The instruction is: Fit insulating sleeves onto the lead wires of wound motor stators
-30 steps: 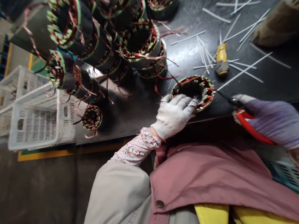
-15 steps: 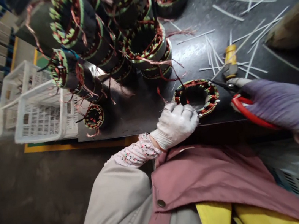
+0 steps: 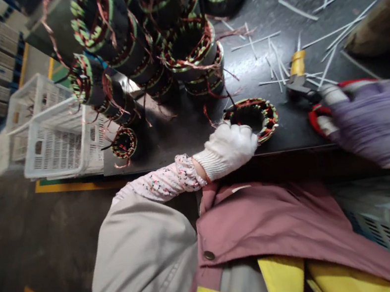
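Note:
My left hand (image 3: 230,145), in a white glove, grips the near left rim of a wound copper stator (image 3: 269,120) at the table's front edge. Its fingers are bent over the ring. Right of the stator, my right hand (image 3: 379,118), in a purple and white glove, is wrapped round red-handled pliers (image 3: 316,117). Their dark head points left toward a yellow-handled tool (image 3: 297,65) lying on the table. White strips (image 3: 277,58) are scattered around that tool.
Stacked stators (image 3: 188,51) fill the back left of the dark table (image 3: 179,143). A small stator (image 3: 124,143) stands near the front left edge. White plastic crates (image 3: 56,140) are beyond the left end. A grey cylindrical object (image 3: 380,22) lies at the right.
My right hand and the pliers have moved right, away from the stator. My left hand still holds the ring. The whole view has shifted slightly.

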Demonstrator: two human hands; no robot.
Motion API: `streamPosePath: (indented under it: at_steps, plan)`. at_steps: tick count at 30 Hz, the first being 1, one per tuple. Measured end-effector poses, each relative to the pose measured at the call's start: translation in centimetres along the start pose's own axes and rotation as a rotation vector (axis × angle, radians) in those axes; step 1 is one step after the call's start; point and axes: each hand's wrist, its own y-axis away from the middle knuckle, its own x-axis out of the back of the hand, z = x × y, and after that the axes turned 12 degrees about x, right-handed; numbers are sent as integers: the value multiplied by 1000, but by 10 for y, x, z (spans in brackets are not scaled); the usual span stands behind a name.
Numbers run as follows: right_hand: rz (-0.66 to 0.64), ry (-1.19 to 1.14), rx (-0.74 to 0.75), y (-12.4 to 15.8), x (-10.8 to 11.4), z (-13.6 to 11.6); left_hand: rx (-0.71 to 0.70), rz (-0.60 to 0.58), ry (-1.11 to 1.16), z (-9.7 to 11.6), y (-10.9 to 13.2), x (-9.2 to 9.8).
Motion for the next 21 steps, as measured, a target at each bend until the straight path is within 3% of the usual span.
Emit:
streamPosePath:
  at_steps: [2, 5, 7, 10, 11, 12, 14, 17, 19, 21]
  plan:
    - [239, -59, 335, -13, -7, -6, -17, -38, -12, 3, 0, 7]
    - [366, -257, 780, -38, -28, -9, 0, -189, -1, -7, 11, 20]
    - [395, -339, 838, -49, -40, -7, 118, -331, -27, -27, 32, 27]
    - [445, -353, 749, -55, -49, -1, 407, -561, -154, -63, 76, 30]
    - [446, -342, 725, -56, -50, 1, 438, -569, -179, -71, 88, 30]
    - [433, -336, 709, -55, -49, 2, 457, -534, -193, -76, 97, 29]
    - [401, -350, 700, -55, -45, 3, 439, -333, -180, -74, 101, 26]
    - [374, -446, 748, -55, -37, 2, 318, -54, -121, -53, 74, 17]
    - [348, -527, 767, -55, -33, 0, 182, -40, -88, -40, 48, 12]
    - [318, -584, 764, -55, -31, -2, 62, -101, -69, -33, 28, 7]
